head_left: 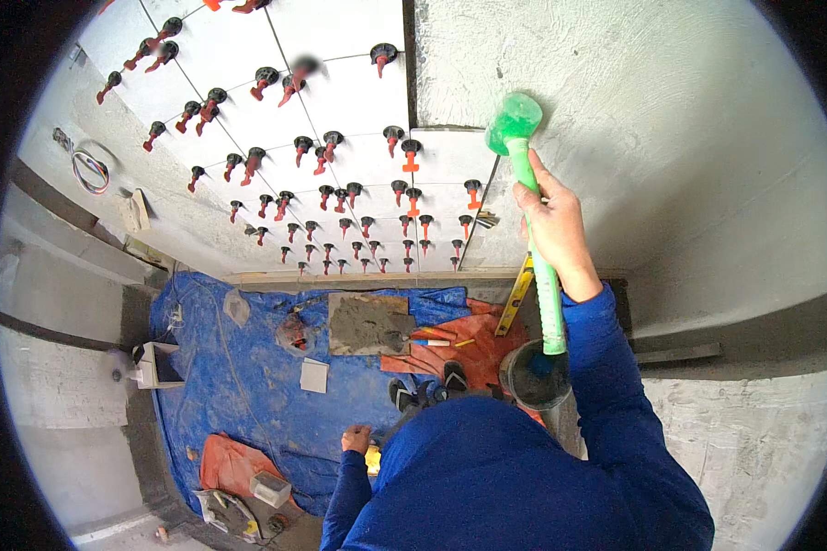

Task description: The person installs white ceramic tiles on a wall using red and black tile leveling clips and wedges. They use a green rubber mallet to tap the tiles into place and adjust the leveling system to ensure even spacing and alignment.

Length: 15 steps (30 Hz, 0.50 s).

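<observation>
My right hand (547,220) grips the green handle of a rubber mallet (515,124), whose head is raised beside a wall of white tiles (340,92) at the upper right of the tiled area. Many red and orange leveling clips (411,161) with black caps stand along the joints. Bare rough plaster (662,110) lies right of the tiles. Low at center, my left hand (356,436) is closed by a small yellow object (373,459); what it holds is unclear. A yellow spirit level (516,292) leans below the mallet head, partly behind the handle.
A blue tarp (225,367) and orange sheets (234,459) cover the floor. On them are a mortar board (358,321), a loose tile (314,376) and scattered tools. A dark bucket (528,390) stands near my feet (455,376). Coiled wires (90,167) hang at the left wall.
</observation>
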Each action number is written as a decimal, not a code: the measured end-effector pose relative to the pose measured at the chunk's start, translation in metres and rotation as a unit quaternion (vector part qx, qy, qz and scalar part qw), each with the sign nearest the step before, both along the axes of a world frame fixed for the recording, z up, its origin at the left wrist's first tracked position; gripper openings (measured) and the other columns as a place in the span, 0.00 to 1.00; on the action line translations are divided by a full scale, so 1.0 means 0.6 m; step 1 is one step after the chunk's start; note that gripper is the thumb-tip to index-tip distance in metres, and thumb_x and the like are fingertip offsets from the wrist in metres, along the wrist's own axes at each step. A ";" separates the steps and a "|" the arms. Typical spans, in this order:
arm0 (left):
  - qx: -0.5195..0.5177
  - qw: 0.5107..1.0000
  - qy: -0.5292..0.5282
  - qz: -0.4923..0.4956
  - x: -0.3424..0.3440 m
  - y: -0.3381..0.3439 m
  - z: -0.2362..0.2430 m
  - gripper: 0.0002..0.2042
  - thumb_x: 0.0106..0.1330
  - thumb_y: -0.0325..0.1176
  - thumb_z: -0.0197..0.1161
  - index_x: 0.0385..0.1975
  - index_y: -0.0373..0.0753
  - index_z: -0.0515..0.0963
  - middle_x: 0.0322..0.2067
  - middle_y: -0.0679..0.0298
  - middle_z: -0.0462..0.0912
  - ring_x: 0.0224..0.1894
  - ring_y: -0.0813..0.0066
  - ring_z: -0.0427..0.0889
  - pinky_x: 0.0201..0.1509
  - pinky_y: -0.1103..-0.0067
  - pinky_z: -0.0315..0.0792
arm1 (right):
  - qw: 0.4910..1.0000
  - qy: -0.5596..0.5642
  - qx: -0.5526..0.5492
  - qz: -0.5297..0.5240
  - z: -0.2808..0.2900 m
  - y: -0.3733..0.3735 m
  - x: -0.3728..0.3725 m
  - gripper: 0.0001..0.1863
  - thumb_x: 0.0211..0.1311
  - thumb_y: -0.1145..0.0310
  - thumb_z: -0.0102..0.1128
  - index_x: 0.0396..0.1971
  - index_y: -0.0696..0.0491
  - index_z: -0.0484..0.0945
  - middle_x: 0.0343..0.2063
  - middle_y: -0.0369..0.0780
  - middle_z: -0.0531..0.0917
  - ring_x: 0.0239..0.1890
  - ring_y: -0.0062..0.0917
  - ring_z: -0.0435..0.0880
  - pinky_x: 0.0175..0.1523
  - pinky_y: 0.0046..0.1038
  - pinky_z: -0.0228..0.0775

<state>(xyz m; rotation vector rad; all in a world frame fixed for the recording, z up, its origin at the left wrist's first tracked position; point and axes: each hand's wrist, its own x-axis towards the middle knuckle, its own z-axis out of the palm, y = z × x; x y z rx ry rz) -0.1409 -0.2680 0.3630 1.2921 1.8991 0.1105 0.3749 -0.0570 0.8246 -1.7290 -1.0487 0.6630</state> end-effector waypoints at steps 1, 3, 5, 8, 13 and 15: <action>-0.016 1.000 0.007 -0.001 -0.005 0.000 -0.004 0.20 0.59 0.50 0.71 0.42 0.40 0.89 0.40 0.49 0.90 0.47 0.51 0.89 0.54 0.63 0.80 | 1.000 0.008 0.014 -0.009 0.003 -0.003 0.000 0.32 0.72 0.71 0.63 0.74 0.52 0.67 0.37 0.41 0.87 0.36 0.24 0.84 0.47 0.29 0.80; -0.020 0.999 -0.015 0.028 -0.017 -0.004 -0.008 0.21 0.60 0.50 0.70 0.42 0.39 0.88 0.41 0.48 0.90 0.47 0.50 0.89 0.54 0.62 0.80 | 0.997 0.029 0.078 -0.005 0.002 -0.006 -0.001 0.32 0.73 0.71 0.62 0.74 0.52 0.66 0.37 0.41 0.87 0.36 0.24 0.84 0.48 0.28 0.80; -0.035 0.999 -0.002 0.035 -0.019 -0.007 0.001 0.22 0.60 0.50 0.70 0.42 0.38 0.88 0.41 0.48 0.90 0.48 0.50 0.88 0.55 0.62 0.79 | 0.992 -0.027 0.121 -0.020 -0.009 -0.001 -0.003 0.32 0.73 0.70 0.62 0.75 0.52 0.66 0.38 0.43 0.87 0.36 0.24 0.84 0.48 0.29 0.80; -0.001 1.000 0.008 -0.005 0.020 0.029 0.061 0.22 0.60 0.49 0.69 0.43 0.36 0.88 0.43 0.46 0.89 0.49 0.50 0.88 0.56 0.63 0.79 | 0.990 -0.116 0.080 0.003 -0.032 0.011 -0.002 0.32 0.73 0.69 0.62 0.75 0.52 0.66 0.40 0.46 0.87 0.36 0.24 0.84 0.49 0.29 0.80; 0.311 0.924 -0.154 -0.161 0.255 0.242 0.291 0.10 0.67 0.33 0.64 0.40 0.33 0.83 0.41 0.48 0.83 0.47 0.44 0.82 0.51 0.61 0.77 | 0.996 -0.064 0.057 0.014 -0.043 0.017 0.003 0.33 0.73 0.68 0.62 0.76 0.49 0.65 0.33 0.46 0.87 0.29 0.23 0.83 0.40 0.30 0.80; 0.443 0.848 -0.185 -0.226 0.367 0.341 0.412 0.12 0.67 0.28 0.63 0.48 0.35 0.80 0.51 0.47 0.79 0.50 0.42 0.80 0.53 0.60 0.76 | 0.998 -0.045 0.045 0.012 -0.037 0.013 -0.002 0.33 0.74 0.67 0.62 0.76 0.48 0.65 0.29 0.43 0.85 0.24 0.21 0.80 0.34 0.30 0.78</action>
